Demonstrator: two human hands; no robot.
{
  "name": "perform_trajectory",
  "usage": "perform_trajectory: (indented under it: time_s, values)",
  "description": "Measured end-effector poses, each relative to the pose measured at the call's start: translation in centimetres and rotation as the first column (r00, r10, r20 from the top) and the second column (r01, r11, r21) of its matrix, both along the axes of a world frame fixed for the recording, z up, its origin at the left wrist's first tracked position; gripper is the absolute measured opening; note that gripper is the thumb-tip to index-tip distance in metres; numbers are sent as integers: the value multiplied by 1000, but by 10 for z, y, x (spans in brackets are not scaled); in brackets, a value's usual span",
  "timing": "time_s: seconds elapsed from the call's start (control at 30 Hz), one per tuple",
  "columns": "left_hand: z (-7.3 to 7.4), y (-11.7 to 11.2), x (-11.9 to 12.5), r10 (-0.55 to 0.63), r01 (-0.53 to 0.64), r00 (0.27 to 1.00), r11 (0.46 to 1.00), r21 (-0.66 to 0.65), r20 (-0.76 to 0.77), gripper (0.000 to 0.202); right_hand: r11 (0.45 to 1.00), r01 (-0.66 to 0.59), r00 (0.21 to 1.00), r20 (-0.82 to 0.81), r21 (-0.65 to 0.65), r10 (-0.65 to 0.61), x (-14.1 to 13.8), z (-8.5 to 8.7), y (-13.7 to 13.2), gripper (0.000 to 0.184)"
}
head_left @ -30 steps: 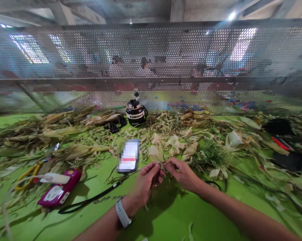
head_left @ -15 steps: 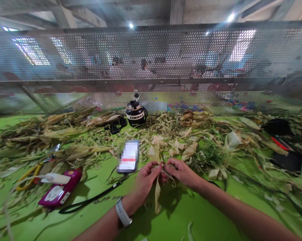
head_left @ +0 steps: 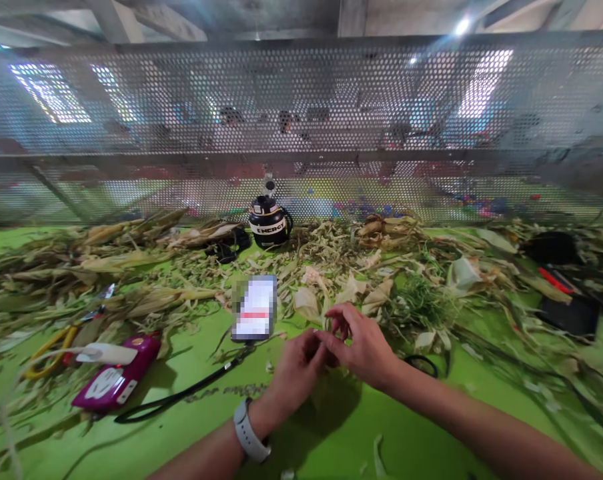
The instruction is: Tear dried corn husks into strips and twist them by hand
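My left hand [head_left: 297, 370] and my right hand [head_left: 361, 343] meet over the green table [head_left: 331, 433], just in front of a heap of dry corn husks [head_left: 351, 290]. Both hands have their fingers pinched together around a small piece of husk that is mostly hidden between them. The left wrist wears a white watch [head_left: 250, 437]. A phone [head_left: 254, 308] with a black lanyard [head_left: 181, 397] lies just left of the hands.
A black jug [head_left: 268, 223] marked ENERGY stands at the back by a perforated metal screen [head_left: 301, 127]. A magenta device [head_left: 114, 377] and yellow-handled scissors [head_left: 51, 340] lie at left. Dark tools [head_left: 566, 310] sit at right. Husks and stalks [head_left: 106, 260] cover the table's far half.
The long strip of husk that hung from my hands half a second ago is no longer seen. My hands have closed in together, the right fingers curling over the left.
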State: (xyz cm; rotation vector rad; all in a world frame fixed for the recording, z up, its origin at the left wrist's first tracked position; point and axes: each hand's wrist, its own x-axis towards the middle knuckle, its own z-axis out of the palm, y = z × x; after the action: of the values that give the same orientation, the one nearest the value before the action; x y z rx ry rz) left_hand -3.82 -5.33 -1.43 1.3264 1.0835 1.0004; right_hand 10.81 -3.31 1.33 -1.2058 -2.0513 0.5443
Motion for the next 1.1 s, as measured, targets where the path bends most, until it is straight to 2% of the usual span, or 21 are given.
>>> perform_trajectory:
  time_s: [0.13,0.2,0.27,0.33,0.37,0.47,0.57,0.7,0.77,0.83,0.9,0.97,1.1]
  values:
    - [0,-4,0,-10,28,986,994,106,-167,21,981,127,991,-28,-148,-132,-2,-5,4,27]
    - [0,-4,-1,26,9,971,989,145,-236,19,983,116,993,-22,-140,-120,-2,-8,5,28]
    - [0,-4,-1,45,-3,964,987,159,-263,18,996,65,998,-13,-58,-65,-1,-10,6,30]
    - [-1,-2,-2,19,7,978,992,123,-207,19,1000,17,999,-35,4,-17,0,-12,6,31]
    - [-1,-1,-2,-1,14,989,996,85,-149,20,1000,2,997,-73,-5,-2,0,-12,7,30]
    - [2,3,-3,-42,45,998,997,-63,47,28,991,-42,962,-272,-131,5,4,-12,11,27]
    - [7,5,-2,-31,59,984,986,-158,175,35,964,-89,898,-440,-250,-31,7,-11,17,31]
    - [11,5,-1,33,35,960,972,-233,278,39,887,-210,795,-600,-412,-90,7,-9,19,39]
    - [12,5,-2,30,53,955,962,-269,294,38,852,-257,747,-653,-455,-124,5,-7,17,39]
    - [14,4,-3,9,80,955,954,-289,296,36,842,-270,724,-675,-467,-143,4,-7,16,39]
    - [15,4,-4,-11,103,954,950,-296,299,35,845,-263,731,-668,-466,-141,4,-9,16,38]
    - [15,4,-4,-23,120,952,945,-305,306,35,852,-227,777,-615,-471,-134,4,-14,19,38]
    - [15,5,-4,43,64,947,946,-319,319,33,915,-40,886,-438,-402,-153,10,-24,30,29]
